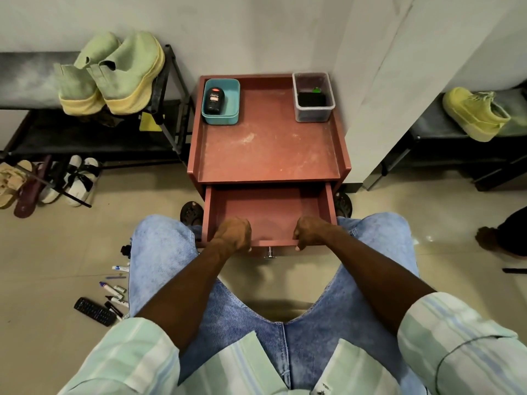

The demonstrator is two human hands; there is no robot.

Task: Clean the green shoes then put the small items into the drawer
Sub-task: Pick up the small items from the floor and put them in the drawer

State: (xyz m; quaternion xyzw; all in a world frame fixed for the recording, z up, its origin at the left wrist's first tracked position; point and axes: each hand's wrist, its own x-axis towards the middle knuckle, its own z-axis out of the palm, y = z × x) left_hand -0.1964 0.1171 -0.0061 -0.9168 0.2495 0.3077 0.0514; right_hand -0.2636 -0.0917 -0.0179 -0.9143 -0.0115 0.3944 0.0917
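1. Your drawer [268, 212] is pulled out of the red cabinet [268, 143] and lies bare inside, right between your knees; by my reading the shoe cleaning is behind you and you are in the drawer step, with nothing put in yet
2. Your left hand [234, 233] grips the drawer's front edge left of the metal knob [269, 253], fingers curled over the lip into the drawer; your right hand [309, 232] grips the same edge on the right, fingers hooked over it and thumb underneath
3. The next move, I judge, calls for you to let go of the edge with at least one hand and reach for the small items, keeping the drawer out far enough to take them
4. On the cabinet's top surface count two containers: one teal tray [221, 101] at the back left holding one black bottle [214, 100], and one clear tub [313, 96] at the back right with something dark and a green bit inside that I cannot make out
5. On the floor by your left knee count one black remote [94, 311] and roughly five or six markers and pens [115, 292]; the heap is too tangled for an exact tally
6. Count two green shoes [114, 75] on the black rack [165, 89] to the left, touching side by side, and one more yellow-green shoe [474, 114] on the rack at right, well apart
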